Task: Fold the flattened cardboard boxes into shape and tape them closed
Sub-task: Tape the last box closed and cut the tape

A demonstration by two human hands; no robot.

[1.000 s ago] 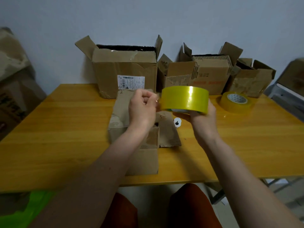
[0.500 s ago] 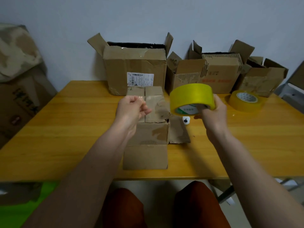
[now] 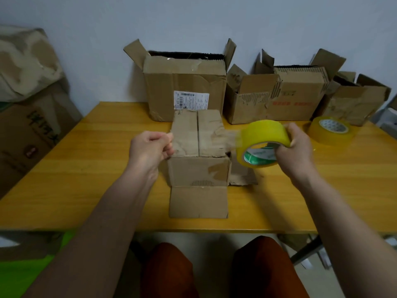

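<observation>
The step in hand is taping: the box [image 3: 198,147] stands folded in the middle of the table [image 3: 86,179], its two top flaps shut and meeting in a seam that runs near to far. The left hand [image 3: 150,147] pinches the free end of a clear strip of tape [image 3: 225,134] just left of the box top, while the right hand [image 3: 297,145] grips the yellow roll [image 3: 263,143] just right of it, so the strip spans the flaps crosswise (whether it touches the cardboard yet, I cannot tell).

Next, I judge, the strip needs lowering and pressing flat across the seam, then cutting or tearing at the roll; no cutter shows.

One bottom flap lies out flat toward the near table edge, another to the right. Open table lies left and right of the box. Far side is crowded: open boxes [image 3: 184,82] along the wall, and a second roll [image 3: 332,130] at far right.
</observation>
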